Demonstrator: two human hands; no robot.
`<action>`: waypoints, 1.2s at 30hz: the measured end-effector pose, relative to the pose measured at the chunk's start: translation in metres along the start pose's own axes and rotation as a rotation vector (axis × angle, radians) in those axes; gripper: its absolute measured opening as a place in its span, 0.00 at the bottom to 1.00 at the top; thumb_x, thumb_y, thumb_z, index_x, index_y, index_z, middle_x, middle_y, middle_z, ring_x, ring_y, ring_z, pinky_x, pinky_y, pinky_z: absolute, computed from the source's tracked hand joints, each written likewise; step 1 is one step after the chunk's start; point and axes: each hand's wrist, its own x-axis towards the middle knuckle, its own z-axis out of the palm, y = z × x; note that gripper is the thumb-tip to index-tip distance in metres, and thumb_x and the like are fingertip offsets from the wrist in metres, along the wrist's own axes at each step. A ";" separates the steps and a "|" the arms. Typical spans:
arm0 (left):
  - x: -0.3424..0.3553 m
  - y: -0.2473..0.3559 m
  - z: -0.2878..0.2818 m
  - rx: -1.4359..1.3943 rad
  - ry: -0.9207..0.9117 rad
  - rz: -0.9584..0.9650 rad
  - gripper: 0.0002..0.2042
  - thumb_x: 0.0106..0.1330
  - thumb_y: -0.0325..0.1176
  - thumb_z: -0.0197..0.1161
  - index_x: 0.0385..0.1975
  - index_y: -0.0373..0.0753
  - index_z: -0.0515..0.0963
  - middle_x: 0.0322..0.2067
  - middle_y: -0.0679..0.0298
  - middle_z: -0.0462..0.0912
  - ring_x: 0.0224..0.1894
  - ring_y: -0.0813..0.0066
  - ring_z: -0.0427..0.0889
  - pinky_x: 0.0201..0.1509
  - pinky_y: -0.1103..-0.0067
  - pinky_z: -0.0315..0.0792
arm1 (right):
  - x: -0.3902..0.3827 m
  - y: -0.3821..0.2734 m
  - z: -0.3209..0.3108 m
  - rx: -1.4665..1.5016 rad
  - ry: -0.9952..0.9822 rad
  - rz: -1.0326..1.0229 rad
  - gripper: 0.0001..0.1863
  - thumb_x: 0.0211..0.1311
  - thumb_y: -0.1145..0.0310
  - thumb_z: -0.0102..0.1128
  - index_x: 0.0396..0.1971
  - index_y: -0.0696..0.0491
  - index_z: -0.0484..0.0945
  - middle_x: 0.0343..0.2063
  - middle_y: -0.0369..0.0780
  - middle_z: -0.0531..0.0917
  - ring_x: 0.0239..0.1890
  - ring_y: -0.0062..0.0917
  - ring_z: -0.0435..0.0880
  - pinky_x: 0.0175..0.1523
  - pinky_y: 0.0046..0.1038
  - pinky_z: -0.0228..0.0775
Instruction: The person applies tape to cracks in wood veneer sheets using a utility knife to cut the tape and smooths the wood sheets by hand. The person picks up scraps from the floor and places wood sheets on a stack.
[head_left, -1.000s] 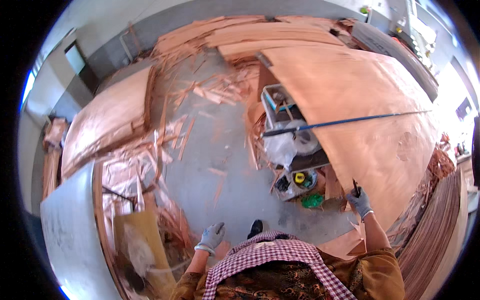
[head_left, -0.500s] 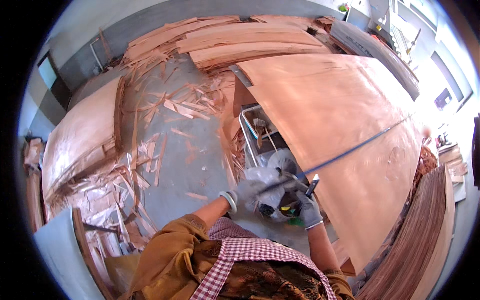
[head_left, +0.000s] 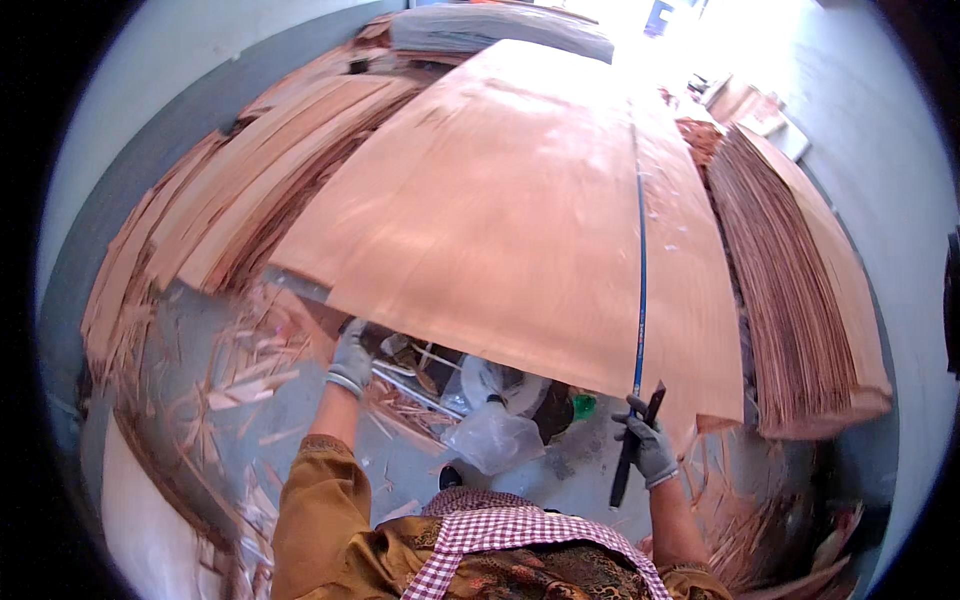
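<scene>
A large pinkish-brown veneer sheet (head_left: 480, 220) lies across a raised stack in front of me. My left hand (head_left: 350, 362), in a grey glove, is closed at the sheet's near left edge, its fingertips partly hidden. In my gloved right hand (head_left: 650, 450) is a dark utility knife (head_left: 622, 472), its tip upward, just off the near right edge. A long thin blue straightedge (head_left: 641, 270) runs over the sheet away from me, its near end touching or close to my right fingers. Below the near edge hang clear plastic bags (head_left: 492, 435).
Veneer stacks stand to the left (head_left: 260, 160) and right (head_left: 790, 290) of the sheet. Torn veneer strips (head_left: 250, 390) litter the grey floor at left. A white metal frame (head_left: 415, 388) shows beneath the sheet. A wrapped grey stack (head_left: 500, 32) lies at the back.
My view has swung right, so the sheet now faces me squarely. My left hand has moved from beside the plastic bags to the sheet's left edge. My right hand still holds the knife.
</scene>
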 end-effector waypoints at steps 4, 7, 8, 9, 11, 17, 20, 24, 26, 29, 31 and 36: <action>0.025 0.013 -0.029 0.019 0.220 -0.028 0.12 0.62 0.45 0.56 0.39 0.47 0.76 0.38 0.66 0.79 0.46 0.69 0.76 0.52 0.69 0.70 | -0.077 0.005 -0.027 -0.198 0.142 -0.047 0.30 0.60 0.70 0.54 0.63 0.54 0.59 0.40 0.47 0.81 0.27 0.23 0.80 0.33 0.21 0.74; 0.036 0.018 0.010 -0.211 0.374 -0.194 0.08 0.60 0.46 0.60 0.29 0.50 0.76 0.27 0.69 0.79 0.38 0.71 0.76 0.45 0.69 0.70 | -0.128 0.033 -0.073 -0.198 0.329 -0.061 0.29 0.61 0.66 0.55 0.61 0.55 0.61 0.35 0.45 0.83 0.21 0.20 0.77 0.28 0.18 0.70; 0.032 0.015 0.033 -0.164 0.401 -0.186 0.09 0.59 0.46 0.61 0.25 0.51 0.75 0.24 0.70 0.77 0.34 0.71 0.75 0.41 0.70 0.69 | -0.146 0.042 -0.092 -0.197 0.389 -0.022 0.28 0.61 0.63 0.56 0.60 0.55 0.62 0.34 0.44 0.83 0.20 0.19 0.76 0.26 0.18 0.69; 0.029 0.021 0.046 -0.115 0.428 -0.163 0.10 0.59 0.47 0.62 0.21 0.52 0.73 0.21 0.72 0.75 0.31 0.72 0.73 0.37 0.71 0.69 | -0.161 0.046 -0.105 -0.194 0.419 0.075 0.26 0.62 0.60 0.56 0.58 0.55 0.65 0.33 0.44 0.84 0.19 0.18 0.76 0.25 0.17 0.68; 0.048 0.070 -0.020 0.048 0.564 0.120 0.12 0.51 0.40 0.72 0.28 0.45 0.76 0.23 0.70 0.72 0.24 0.76 0.67 0.28 0.77 0.66 | -0.167 0.057 -0.083 -0.200 0.383 0.158 0.22 0.62 0.59 0.58 0.51 0.56 0.72 0.27 0.39 0.82 0.19 0.17 0.76 0.23 0.17 0.66; 0.065 0.037 0.060 0.529 0.518 0.340 0.08 0.56 0.32 0.68 0.28 0.39 0.74 0.24 0.70 0.72 0.26 0.79 0.66 0.31 0.79 0.65 | -0.207 0.062 -0.100 -0.268 0.507 0.165 0.20 0.57 0.62 0.65 0.47 0.55 0.75 0.27 0.33 0.78 0.20 0.17 0.77 0.21 0.17 0.64; 0.080 0.055 0.069 0.592 0.448 0.378 0.12 0.56 0.32 0.68 0.33 0.36 0.72 0.25 0.68 0.72 0.25 0.78 0.66 0.29 0.78 0.65 | -0.206 0.062 -0.096 -0.218 0.483 0.130 0.19 0.57 0.64 0.64 0.47 0.55 0.75 0.27 0.33 0.78 0.20 0.17 0.77 0.21 0.17 0.64; 0.083 0.032 0.116 0.600 0.612 0.332 0.17 0.52 0.38 0.72 0.30 0.38 0.70 0.16 0.69 0.69 0.16 0.80 0.67 0.18 0.81 0.62 | -0.208 0.065 -0.103 -0.226 0.535 0.150 0.18 0.58 0.65 0.63 0.46 0.56 0.75 0.27 0.34 0.79 0.20 0.18 0.77 0.21 0.19 0.65; 0.071 0.029 0.144 0.599 0.673 0.316 0.17 0.54 0.33 0.70 0.38 0.35 0.70 0.21 0.66 0.71 0.20 0.77 0.68 0.23 0.79 0.64 | -0.210 0.069 -0.108 -0.224 0.511 0.133 0.19 0.58 0.65 0.63 0.47 0.57 0.75 0.25 0.35 0.79 0.20 0.19 0.78 0.21 0.20 0.67; 0.095 0.052 0.091 0.723 0.527 0.522 0.12 0.59 0.29 0.62 0.41 0.31 0.73 0.26 0.61 0.77 0.25 0.73 0.73 0.30 0.77 0.69 | -0.199 0.077 -0.096 -0.179 0.470 0.179 0.19 0.58 0.65 0.63 0.47 0.57 0.75 0.25 0.35 0.79 0.21 0.20 0.78 0.21 0.20 0.68; 0.106 0.060 0.077 1.016 0.466 0.555 0.09 0.61 0.29 0.59 0.37 0.30 0.75 0.28 0.59 0.79 0.27 0.72 0.75 0.32 0.76 0.70 | -0.195 0.084 -0.090 -0.205 0.455 0.181 0.19 0.58 0.65 0.63 0.48 0.56 0.75 0.26 0.35 0.80 0.21 0.20 0.79 0.21 0.21 0.68; 0.064 0.026 0.155 1.097 0.299 0.903 0.08 0.60 0.30 0.59 0.35 0.34 0.78 0.29 0.55 0.80 0.34 0.64 0.79 0.40 0.73 0.72 | -0.196 0.089 -0.082 -0.208 0.482 0.172 0.18 0.58 0.65 0.63 0.46 0.55 0.76 0.23 0.36 0.80 0.20 0.20 0.78 0.22 0.21 0.67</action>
